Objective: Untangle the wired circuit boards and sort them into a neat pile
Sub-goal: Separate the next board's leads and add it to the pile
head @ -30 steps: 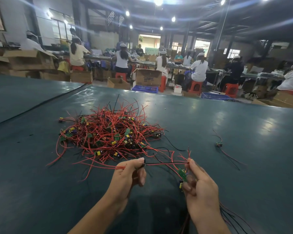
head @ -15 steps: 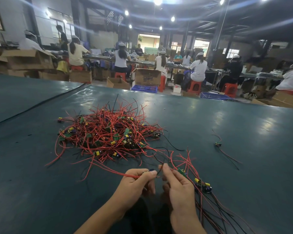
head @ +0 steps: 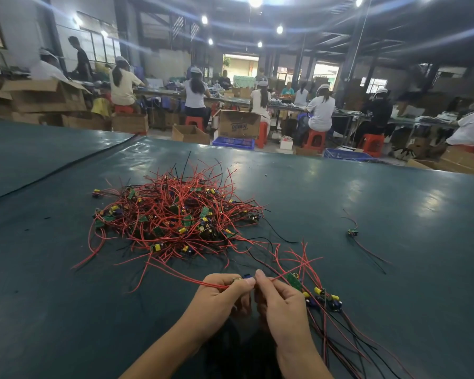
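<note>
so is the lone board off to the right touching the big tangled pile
Apart. The head view shows bare green table between the lone board and the tangled pile, with no wire bridging them.

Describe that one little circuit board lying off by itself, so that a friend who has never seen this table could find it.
Start from the big tangled heap of red wires in the middle of the dark green table and look far to its right. There a single small board lies alone, touching nothing else, with a few thin red and black wires trailing from it.
</note>
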Motion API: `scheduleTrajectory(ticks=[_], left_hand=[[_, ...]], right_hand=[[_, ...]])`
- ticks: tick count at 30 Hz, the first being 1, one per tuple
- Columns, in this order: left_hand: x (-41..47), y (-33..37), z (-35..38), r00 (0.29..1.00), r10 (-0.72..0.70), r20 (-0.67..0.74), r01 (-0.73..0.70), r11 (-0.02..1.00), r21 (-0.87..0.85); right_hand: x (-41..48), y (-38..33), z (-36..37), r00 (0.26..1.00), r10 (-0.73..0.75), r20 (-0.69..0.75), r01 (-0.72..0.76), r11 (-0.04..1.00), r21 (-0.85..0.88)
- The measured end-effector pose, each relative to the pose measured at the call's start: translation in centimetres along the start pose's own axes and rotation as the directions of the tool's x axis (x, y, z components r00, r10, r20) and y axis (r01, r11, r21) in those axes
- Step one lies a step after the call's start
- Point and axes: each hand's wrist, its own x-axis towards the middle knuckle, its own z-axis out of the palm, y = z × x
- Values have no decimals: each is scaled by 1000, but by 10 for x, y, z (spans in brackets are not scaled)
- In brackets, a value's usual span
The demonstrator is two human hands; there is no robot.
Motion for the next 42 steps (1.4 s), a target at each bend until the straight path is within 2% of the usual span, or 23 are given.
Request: scheduleTrajectory(ticks=[5, 11, 15, 18, 21, 24, 28, 31, 32, 34, 36, 37, 39, 41, 42], left_hand=[[1, 6, 0, 998, 53, -41, -53, 999, -6], [2, 15, -4, 994, 93, -61, -97, 992, -76], [2, 14, -5, 995, 63, -80, -72, 990, -117], [4, 10, -8, 995, 31, -94, -46, 987, -157], [4, 6, -7, 999, 30, -37, -35, 991, -129], [4, 3, -4, 998, 25, 55, -20, 997, -75], [0, 4, -6, 995, 16, 95, -15, 1000, -14], [1, 4, -7, 996, -86, -14, 86, 995, 55], [4, 3, -8, 988, -134, -81, 138, 990, 36], [9, 4, -13, 948, -220, -229, 199, 974, -112], [14, 5, -25, 893, -264, -364, 161, 944, -289], [15, 5, -32, 867, -253, -429, 116, 941, -319], [18, 4, -47, 827, -130, -547, 16, 978, -209], [20, 1, -60, 790, 91, -606, -44, 995, 93], [20, -2, -67, 772, 210, -600, -55, 963, 265]], right_hand=[[5, 1, -3, 996, -2, -94, 12, 995, 103], [19, -11, -33, 968, 39, -247, 76, 896, 437], [20, -10, -33, 950, 36, -311, 103, 903, 418], [13, -9, -22, 974, 41, -225, 47, 927, 373], [0, -8, -5, 999, 52, 2, -51, 972, 230], [-11, -5, 10, 980, 47, 191, -81, 981, 175], [-9, 1, 10, 982, 75, 174, -83, 996, 44], [-5, 6, 5, 995, 28, 93, -14, 990, -141], [-4, 8, 3, 998, -1, 69, 16, 976, -219], [-2, 10, 1, 999, -25, 33, 34, 952, -304], [0, 10, -1, 999, 12, -36, -20, 970, -241], [1, 8, -1, 996, 54, -67, -63, 988, -142], [2, 5, -1, 986, 142, -87, -133, 986, 102], [3, 3, -1, 975, 201, -93, -170, 949, 267], [3, 3, -2, 970, 222, -96, -179, 927, 331]])
